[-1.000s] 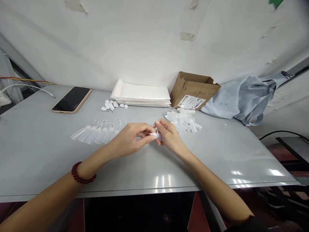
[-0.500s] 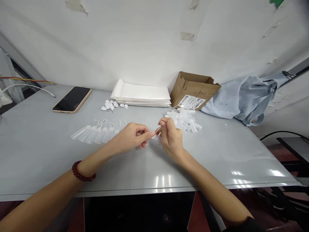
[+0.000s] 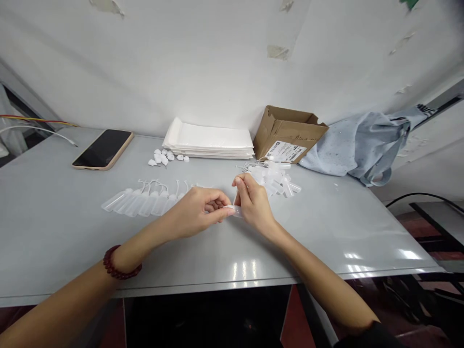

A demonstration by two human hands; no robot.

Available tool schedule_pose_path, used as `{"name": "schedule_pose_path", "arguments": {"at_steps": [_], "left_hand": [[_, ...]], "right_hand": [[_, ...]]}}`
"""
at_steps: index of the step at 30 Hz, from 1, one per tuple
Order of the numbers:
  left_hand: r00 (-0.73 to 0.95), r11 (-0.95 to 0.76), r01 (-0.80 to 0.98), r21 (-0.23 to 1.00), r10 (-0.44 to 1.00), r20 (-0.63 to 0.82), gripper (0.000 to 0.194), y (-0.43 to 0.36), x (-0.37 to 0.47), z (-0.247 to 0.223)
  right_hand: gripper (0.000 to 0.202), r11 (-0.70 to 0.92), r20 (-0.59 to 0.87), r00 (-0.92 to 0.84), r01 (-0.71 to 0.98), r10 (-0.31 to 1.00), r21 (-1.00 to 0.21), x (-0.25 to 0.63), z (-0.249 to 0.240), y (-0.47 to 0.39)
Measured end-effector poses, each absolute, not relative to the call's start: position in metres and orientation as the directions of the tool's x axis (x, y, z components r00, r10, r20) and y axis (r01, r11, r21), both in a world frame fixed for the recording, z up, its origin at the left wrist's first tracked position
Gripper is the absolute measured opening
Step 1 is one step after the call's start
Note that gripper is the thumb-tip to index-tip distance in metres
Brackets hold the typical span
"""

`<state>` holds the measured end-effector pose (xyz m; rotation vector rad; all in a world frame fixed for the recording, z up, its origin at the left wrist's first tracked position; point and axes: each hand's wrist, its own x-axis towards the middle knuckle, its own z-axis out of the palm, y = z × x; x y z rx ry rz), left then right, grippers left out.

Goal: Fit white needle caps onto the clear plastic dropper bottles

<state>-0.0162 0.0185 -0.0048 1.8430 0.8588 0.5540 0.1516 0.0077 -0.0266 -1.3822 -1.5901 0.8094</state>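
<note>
My left hand [image 3: 201,210] pinches the white end of a small translucent plastic tube [image 3: 238,211] between thumb and fingers. My right hand [image 3: 254,202] is closed at the tube's other end, and a thin white string rises from the tube toward its curled fingers. Part of the tube is hidden behind the fingers. Left of my left hand lies a row of similar translucent tubes [image 3: 135,203] with white strings at their upper ends. Behind my right hand is a loose heap of more such tubes [image 3: 277,180].
Several small white caps [image 3: 162,157] lie before a stack of white envelopes [image 3: 213,140]. A phone [image 3: 103,149] is at the left. An open cardboard box [image 3: 290,135] and a light blue cloth bag [image 3: 348,145] stand at the back right of the grey table [image 3: 188,270].
My hands have stayed together at the tube, which now shows more clearly between them. My right fingers have shifted slightly upward with the string. The view has drifted a little.
</note>
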Motion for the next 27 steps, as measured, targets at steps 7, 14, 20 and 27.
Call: {"name": "schedule_pose_path", "arguments": {"at_steps": [7,14,20,27], "left_hand": [[0.662,-0.449,0.344,0.825,0.739,0.126,0.019,0.017,-0.016,-0.005],[0.464,-0.380,0.450,0.808,0.873,0.152,0.028,0.029,-0.021,-0.009],[0.133,-0.213,0.564,0.798,0.977,0.167,0.030,0.057,-0.043,-0.011],[0.135,-0.259,0.877,0.405,0.941,0.309,0.027,0.084,-0.072,-0.021]], "right_hand": [[0.026,-0.016,-0.046,-0.115,0.254,0.992,-0.967,0.153,-0.029,0.012],[0.024,-0.101,-0.102,-0.003,0.064,0.995,-0.993,0.177,-0.024,0.033],[0.030,0.054,0.194,0.449,0.307,0.872,-0.950,0.224,-0.021,0.058],[0.014,0.136,0.560,0.267,0.807,0.784,-0.575,0.243,-0.041,0.074]]}}
